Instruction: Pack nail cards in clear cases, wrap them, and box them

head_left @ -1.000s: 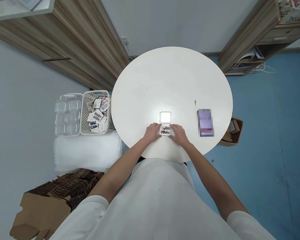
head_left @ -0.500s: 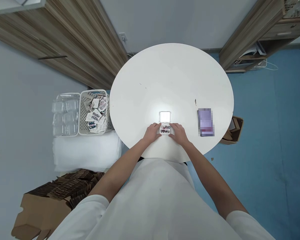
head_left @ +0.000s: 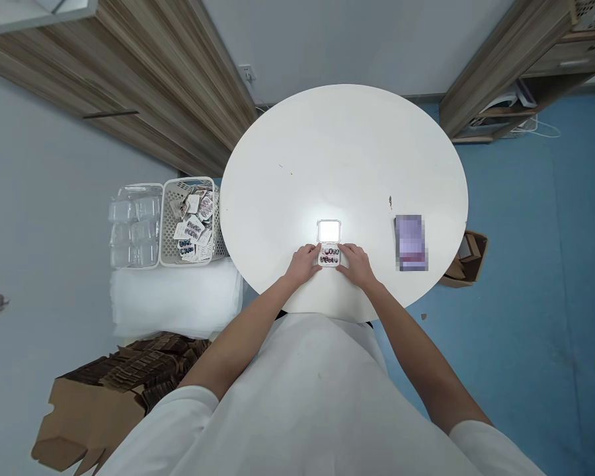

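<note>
A small clear plastic case (head_left: pixel 329 242) lies open near the front edge of the round white table (head_left: pixel 342 152). Its lid is folded back toward the far side and its lower half holds a card of dark press-on nails. My left hand (head_left: pixel 303 263) grips the case's left side with curled fingers. My right hand (head_left: pixel 357 264) grips its right side in the same way. Both hands rest on the tabletop.
A purple blurred rectangle (head_left: pixel 410 242) lies on the table to the right. To the left, a white basket (head_left: pixel 192 222) holds several nail cards beside a stack of clear cases (head_left: pixel 133 226). A cardboard box (head_left: pixel 109 396) of brown items sits lower left; another carton (head_left: pixel 469 258) sits right.
</note>
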### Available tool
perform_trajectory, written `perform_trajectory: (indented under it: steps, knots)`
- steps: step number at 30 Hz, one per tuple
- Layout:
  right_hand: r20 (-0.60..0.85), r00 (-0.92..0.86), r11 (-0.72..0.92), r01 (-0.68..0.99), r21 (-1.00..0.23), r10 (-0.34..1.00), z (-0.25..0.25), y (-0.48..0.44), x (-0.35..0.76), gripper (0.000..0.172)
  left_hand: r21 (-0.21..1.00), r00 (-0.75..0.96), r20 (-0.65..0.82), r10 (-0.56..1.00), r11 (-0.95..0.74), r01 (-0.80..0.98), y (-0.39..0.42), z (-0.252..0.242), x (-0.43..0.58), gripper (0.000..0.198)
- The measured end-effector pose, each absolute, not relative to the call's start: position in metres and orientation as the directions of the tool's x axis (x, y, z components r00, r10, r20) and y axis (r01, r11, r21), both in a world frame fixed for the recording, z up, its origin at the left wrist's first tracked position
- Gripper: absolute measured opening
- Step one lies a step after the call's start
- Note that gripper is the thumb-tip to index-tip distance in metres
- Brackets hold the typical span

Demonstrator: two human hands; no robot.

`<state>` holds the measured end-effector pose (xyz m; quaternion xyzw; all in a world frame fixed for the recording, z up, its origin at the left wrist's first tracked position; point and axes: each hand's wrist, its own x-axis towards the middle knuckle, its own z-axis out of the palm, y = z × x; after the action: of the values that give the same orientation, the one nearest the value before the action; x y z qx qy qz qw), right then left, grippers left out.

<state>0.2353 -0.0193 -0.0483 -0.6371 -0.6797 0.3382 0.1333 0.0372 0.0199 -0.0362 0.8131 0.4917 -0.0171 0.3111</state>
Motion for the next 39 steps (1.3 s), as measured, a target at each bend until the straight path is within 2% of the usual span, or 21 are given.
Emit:
perform_trajectory:
  steps: [9,14,18,21,25,33,36,39]
  knots:
    - [-0.253,-0.143,-0.051,0.776,-0.629,0.957,-0.047,-0.02,0.235,0.06,0.504,0.504,-0.331,0.798,-0.302,0.809,0.018,-0.036,0.038,0.065]
    - [-0.239,-0.128,-0.054,0.773,-0.632,0.963,-0.048,-0.022,0.234,0.061,0.517,0.462,-0.327,0.824,-0.253,0.817,0.015,-0.037,0.039,0.074]
    - [-0.235,-0.115,-0.061,0.776,-0.628,0.965,-0.049,-0.024,0.232,0.062,0.572,0.432,-0.32,0.843,-0.192,0.797,0.008,-0.034,0.039,0.08]
    - [-0.23,-0.11,-0.062,0.774,-0.631,0.967,-0.049,-0.025,0.231,0.064,0.634,0.392,-0.326,0.86,-0.109,0.766,0.0,-0.032,0.039,0.081]
    - [-0.224,-0.102,-0.068,0.765,-0.641,0.969,-0.05,-0.026,0.23,0.063,0.695,0.267,-0.383,0.885,0.085,0.714,-0.008,-0.03,0.041,0.075]
    - [-0.231,-0.104,-0.075,0.752,-0.655,0.967,-0.051,-0.027,0.231,0.061,0.761,0.089,-0.493,0.865,0.379,0.526,-0.013,-0.033,0.055,0.063]
    - [-0.225,-0.129,-0.066,0.717,-0.694,0.966,-0.048,-0.027,0.231,0.064,0.796,0.078,-0.512,0.856,0.439,0.416,-0.014,-0.035,0.057,0.059]
    - [-0.209,-0.169,-0.062,0.616,-0.785,0.963,-0.045,-0.029,0.23,0.068,0.834,0.098,-0.509,0.855,0.462,0.302,-0.016,-0.034,0.057,0.054]
